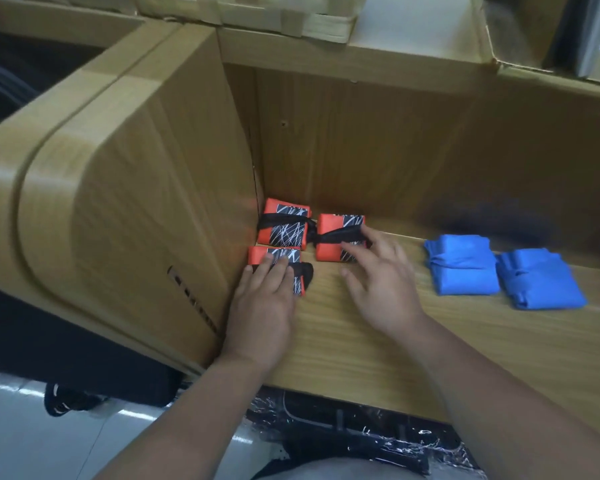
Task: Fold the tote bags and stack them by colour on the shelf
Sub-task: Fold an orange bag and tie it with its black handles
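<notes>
While my left hand [264, 296] and right hand [378, 271] rest flat-fingered, gripping nothing, on folded orange bags [328, 244], blue bags [461, 268] lie apart on the shelf [361, 341]; stacking remains, I judge.

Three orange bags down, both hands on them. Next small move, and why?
Probably lift the right orange bag with the right hand and set it on the back orange bag. The three lie side by side on the shelf, not stacked; the left hand presses flat on the front orange bag, and the right hand's fingers touch the right one.
</notes>
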